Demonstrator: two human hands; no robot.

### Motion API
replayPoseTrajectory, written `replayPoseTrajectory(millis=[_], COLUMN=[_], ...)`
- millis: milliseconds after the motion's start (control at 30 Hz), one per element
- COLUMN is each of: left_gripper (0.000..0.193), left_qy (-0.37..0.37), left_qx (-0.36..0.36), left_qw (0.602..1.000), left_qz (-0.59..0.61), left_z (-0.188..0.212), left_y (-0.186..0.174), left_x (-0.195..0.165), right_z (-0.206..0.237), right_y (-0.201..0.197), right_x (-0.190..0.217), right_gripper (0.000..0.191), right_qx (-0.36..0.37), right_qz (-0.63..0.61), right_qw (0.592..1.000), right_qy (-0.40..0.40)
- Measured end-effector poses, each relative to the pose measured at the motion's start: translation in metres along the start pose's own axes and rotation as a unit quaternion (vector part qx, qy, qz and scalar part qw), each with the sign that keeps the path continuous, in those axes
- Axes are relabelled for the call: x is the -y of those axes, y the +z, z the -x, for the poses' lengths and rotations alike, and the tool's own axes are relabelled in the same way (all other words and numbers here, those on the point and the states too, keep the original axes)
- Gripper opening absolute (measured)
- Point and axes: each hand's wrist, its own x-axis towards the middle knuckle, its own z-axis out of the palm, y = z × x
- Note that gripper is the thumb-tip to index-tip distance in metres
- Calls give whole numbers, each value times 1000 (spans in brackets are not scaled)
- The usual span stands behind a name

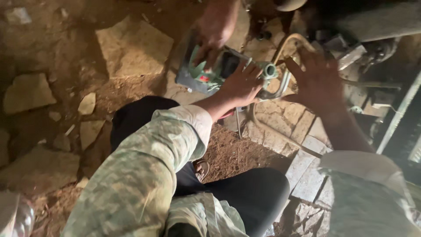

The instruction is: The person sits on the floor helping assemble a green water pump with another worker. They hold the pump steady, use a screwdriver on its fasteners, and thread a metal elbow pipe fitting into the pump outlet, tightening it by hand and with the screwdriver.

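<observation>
The person is squatting over a floor of dirt and broken stone slabs [131,48], both camouflage sleeves reaching forward. The left hand [242,84] is resting flat on the near side of a green power tool [210,72], which is lying on the ground at about twelve o'clock from the knees; its fingers [252,70] are lying loosely side by side along the tool's body, pressing rather than pinching. The right hand [318,81] is hovering at about two o'clock, palm down, fingers [302,57] spread wide, just beside a curved metal pipe [287,44] that is arching over the tool's round grey nozzle [269,70]; whether it is touching anything I cannot tell. A second person's hand [215,28] is coming down from the top edge at twelve o'clock, gripping the far end of the green tool with its fingers curled over the housing. Dark machinery [368,48] is crowding the upper right corner at one to two o'clock. Loose stone pieces [87,104] are lying at nine to ten o'clock, well apart from the hands. The black trouser knee [258,193] is showing at six o'clock.
</observation>
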Motion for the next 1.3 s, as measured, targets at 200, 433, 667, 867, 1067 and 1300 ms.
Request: replayPoseTrajectory(millis=[200, 433, 667, 867, 1067, 1300], left_gripper=[129, 106, 103, 104, 101, 80], left_qy=[-35, -54, -50, -63, -70, -50], left_qx=[51, 91, 102, 131, 150, 102], left_qw=[997, 994, 994, 989, 986, 991], left_qz=[-42, -21, -1, -30, -16, -68], left_z=[1, 1, -4, -3, -11, -1], left_y=[-20, -8, -26, -34, -39, -27], left_x=[34, 35, 34, 31, 30, 31], right_z=[-16, 54, 58, 83, 27, -66], right_y=[6, 63, 41, -9, 21, 12], right_x=[-18, 42, 133, 96, 93, 128], right_gripper=[92, 60, 53, 99, 49, 52], right_qx=[-22, 268, 269, -113, -5, 99], right_qz=[176, -125, -539, -132, -146, -361], right_qw=[979, 919, 640, 983, 969, 835], right_qy=[-98, 261, 477, 63, -201, 403])
